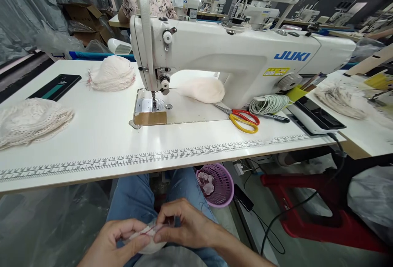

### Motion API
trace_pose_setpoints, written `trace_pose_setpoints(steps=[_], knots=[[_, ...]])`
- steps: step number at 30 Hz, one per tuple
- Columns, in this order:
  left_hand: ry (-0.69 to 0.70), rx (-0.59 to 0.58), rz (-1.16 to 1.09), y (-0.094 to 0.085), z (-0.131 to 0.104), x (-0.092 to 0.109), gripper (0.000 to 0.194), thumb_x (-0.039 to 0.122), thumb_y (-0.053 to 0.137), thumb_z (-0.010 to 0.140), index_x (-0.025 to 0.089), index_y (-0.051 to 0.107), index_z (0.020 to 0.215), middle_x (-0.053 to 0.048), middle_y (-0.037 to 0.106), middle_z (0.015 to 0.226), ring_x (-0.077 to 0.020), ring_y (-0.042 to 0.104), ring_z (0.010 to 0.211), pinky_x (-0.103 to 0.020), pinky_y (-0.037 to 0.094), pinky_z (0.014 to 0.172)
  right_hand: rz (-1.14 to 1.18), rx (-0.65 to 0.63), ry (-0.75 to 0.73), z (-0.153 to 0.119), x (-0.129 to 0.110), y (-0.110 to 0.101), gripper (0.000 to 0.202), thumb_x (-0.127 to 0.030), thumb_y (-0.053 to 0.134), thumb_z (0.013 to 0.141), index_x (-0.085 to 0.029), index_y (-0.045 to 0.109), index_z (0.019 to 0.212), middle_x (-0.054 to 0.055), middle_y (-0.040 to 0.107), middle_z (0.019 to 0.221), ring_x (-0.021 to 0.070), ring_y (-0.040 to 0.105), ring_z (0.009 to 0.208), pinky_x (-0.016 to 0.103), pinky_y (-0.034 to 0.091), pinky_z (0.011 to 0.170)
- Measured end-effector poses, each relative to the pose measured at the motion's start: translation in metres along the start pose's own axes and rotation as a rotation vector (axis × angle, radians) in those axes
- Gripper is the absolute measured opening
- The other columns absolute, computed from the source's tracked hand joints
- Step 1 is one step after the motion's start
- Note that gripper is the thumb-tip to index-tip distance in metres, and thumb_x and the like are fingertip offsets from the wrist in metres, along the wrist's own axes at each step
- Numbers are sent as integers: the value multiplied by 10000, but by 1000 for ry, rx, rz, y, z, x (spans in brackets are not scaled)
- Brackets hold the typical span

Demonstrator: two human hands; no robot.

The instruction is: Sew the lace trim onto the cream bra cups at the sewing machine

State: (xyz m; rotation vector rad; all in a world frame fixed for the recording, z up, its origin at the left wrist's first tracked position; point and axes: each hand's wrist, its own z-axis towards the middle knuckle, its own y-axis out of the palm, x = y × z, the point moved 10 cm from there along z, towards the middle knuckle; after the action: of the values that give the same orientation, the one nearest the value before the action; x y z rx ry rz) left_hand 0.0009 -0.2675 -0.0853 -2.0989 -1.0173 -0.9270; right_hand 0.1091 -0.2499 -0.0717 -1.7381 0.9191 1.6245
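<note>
Over the lap, a small piece of white fabric (151, 245) with a reddish line along it is held between both hands. My left hand (118, 240) pinches its left side between thumb and fingers. At its right side, my right hand (186, 226) is closed on the fabric, thumb and fingertips together. Above them on the table stands a white sewing machine (245, 50), its needle area (154, 102) bare of cloth. A cream fabric piece (204, 90) lies under the machine's arm.
On the table (101, 136) lie fabric stacks (112, 73) (30, 119), a phone (57, 88), red-and-yellow scissors (244, 120), a cord coil (268, 104) and a marker. Below are a purple basket (225, 185) and a red stool (307, 226). A person (162, 5) sits behind.
</note>
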Motion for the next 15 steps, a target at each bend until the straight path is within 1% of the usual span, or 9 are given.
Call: trace_pose_setpoints(steps=[5, 9, 11, 15], knots=[[26, -21, 46, 5, 2, 4, 304, 455, 617, 757, 188, 747, 690, 2, 654, 580, -154, 510, 573, -210, 390, 575, -27, -6, 25, -4, 3, -1, 425, -556, 709, 722, -134, 672, 748, -35, 540, 624, 78, 462, 565, 168, 349, 517], [26, -23, 46, 6, 3, 3, 319, 457, 595, 774, 180, 738, 706, 15, 601, 556, -137, 463, 567, -201, 355, 557, -44, 7, -16, -3, -1, 0, 421, -557, 680, 755, -137, 665, 757, -30, 537, 633, 83, 471, 573, 176, 350, 529], [31, -31, 43, 6, 3, 1, 318, 460, 598, 776, 182, 740, 716, 10, 615, 580, -147, 483, 595, -199, 366, 572, -25, 13, -29, -3, -3, 0, 437, -571, 658, 769, -134, 664, 739, -23, 539, 634, 88, 472, 578, 184, 351, 533], [32, -72, 41, 9, 6, -5, 339, 493, 609, 779, 184, 748, 762, -18, 677, 676, -182, 548, 681, -206, 409, 628, 62, 31, 12, -4, 0, -2, 473, -602, 665, 741, -130, 656, 702, -20, 531, 618, 90, 455, 564, 192, 345, 521]])
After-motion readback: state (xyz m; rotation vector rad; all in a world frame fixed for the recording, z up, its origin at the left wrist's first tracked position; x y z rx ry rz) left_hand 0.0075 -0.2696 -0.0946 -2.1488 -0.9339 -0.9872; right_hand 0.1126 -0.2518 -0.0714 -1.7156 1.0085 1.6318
